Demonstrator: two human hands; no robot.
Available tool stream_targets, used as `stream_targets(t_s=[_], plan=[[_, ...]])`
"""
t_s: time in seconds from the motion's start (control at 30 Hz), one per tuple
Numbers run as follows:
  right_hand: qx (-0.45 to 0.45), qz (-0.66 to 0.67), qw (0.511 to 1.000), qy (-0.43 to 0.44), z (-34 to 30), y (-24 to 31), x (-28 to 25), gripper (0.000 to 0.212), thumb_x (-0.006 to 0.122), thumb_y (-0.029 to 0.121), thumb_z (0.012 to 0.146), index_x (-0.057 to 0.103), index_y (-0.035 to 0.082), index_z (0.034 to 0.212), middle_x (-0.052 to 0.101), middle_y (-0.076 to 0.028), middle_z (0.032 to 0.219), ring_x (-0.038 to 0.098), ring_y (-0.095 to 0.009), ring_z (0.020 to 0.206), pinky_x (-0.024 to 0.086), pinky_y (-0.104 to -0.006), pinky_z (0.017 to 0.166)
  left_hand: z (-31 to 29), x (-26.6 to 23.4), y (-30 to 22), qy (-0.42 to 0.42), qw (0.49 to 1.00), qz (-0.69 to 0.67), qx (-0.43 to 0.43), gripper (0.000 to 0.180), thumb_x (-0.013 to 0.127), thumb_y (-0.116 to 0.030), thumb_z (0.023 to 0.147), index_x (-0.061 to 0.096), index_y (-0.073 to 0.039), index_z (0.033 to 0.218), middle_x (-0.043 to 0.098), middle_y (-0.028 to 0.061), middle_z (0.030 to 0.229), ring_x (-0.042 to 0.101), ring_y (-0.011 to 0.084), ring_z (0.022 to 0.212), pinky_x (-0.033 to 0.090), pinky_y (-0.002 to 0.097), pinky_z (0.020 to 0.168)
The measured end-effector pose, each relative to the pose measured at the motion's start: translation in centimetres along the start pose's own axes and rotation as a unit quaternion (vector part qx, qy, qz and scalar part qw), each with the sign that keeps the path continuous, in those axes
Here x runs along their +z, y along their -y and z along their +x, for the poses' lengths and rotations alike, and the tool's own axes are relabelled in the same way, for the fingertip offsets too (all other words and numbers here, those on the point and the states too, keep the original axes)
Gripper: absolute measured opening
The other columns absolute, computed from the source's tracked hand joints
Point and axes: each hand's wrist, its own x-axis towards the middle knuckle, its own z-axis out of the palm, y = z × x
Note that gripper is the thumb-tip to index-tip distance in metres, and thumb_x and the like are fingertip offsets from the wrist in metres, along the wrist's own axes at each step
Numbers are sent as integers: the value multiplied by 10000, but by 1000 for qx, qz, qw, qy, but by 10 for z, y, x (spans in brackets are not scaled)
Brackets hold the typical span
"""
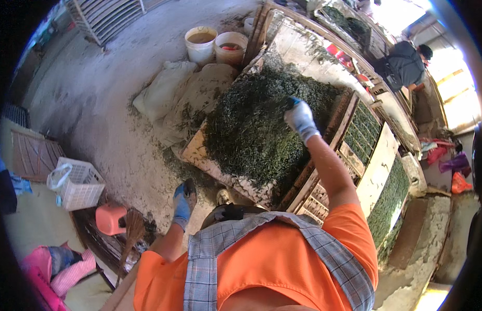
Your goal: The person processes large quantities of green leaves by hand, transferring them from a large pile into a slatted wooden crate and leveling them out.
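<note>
A broad heap of dark green, shredded-looking plant matter covers a pale worktop in front of me. My right hand, in a white glove with dark blue fingers, is stretched out over the right part of this heap. Its fingers look curled closed; what they hold, if anything, is hidden. Down at my left side hangs my left hand, in a blue glove with a dark coating. Its fingers are stretched out with nothing visible in them, apart from the worktop's near left corner.
Slatted wooden frames border the heap's right side, with more green matter beyond. Sacks and two buckets stand left of the worktop. A white crate, red stool and broom are at left. Another person works at far right.
</note>
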Motion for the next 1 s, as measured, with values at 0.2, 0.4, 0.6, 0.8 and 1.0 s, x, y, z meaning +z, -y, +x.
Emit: stream_targets(t_s=[0.2, 0.4, 0.6, 0.8, 1.0], plan=[[-221, -54, 958, -174, -40, 147, -179, 253, 628, 133, 740, 708, 113, 979, 707, -138, 885, 680, -299, 859, 539, -377, 768, 15, 131, -68, 247, 962, -107, -53, 392, 462, -139, 996, 473, 26, 1351, 558, 140, 1306, 533, 194, 1185, 470, 322, 983], [-224, -661, 664, -268, -91, 231, -325, 223, 683, 228, 800, 687, 142, 1005, 688, -68, 998, 629, -222, 977, 504, -323, 794, -133, 410, -176, 472, 847, 81, 231, 450, 504, -102, 957, 414, 17, 1382, 469, 122, 1412, 511, 202, 1218, 462, 337, 1012], [-214, -127, 914, -320, -65, 212, -288, 151, 607, 132, 688, 694, 55, 783, 667, -217, 753, 672, -372, 704, 551, -452, 650, -147, 460, -140, 666, 707, 210, 112, 554, 532, -215, 957, 337, -25, 1439, 415, 128, 1470, 520, 223, 1240, 426, 383, 1066], [-147, 17, 987, -63, -22, 71, -140, 430, 628, 136, 782, 570, 70, 1203, 619, -192, 1085, 635, -348, 965, 552, -410, 834, -46, 395, -45, 402, 883, 218, -105, 330, 531, -315, 964, 559, -158, 1253, 632, 50, 1137, 613, 191, 938, 546, 347, 809], [66, -179, 944, 271, -146, -41, 94, 1001, 681, 301, 816, 15, 202, 1557, 1, -216, 1597, 215, -459, 1421, 346, -530, 1097, -177, 455, -123, 416, 889, 193, 4, 331, 518, -375, 983, 576, -181, 1244, 700, 32, 972, 416, 34, 513, 300, 180, 421]])
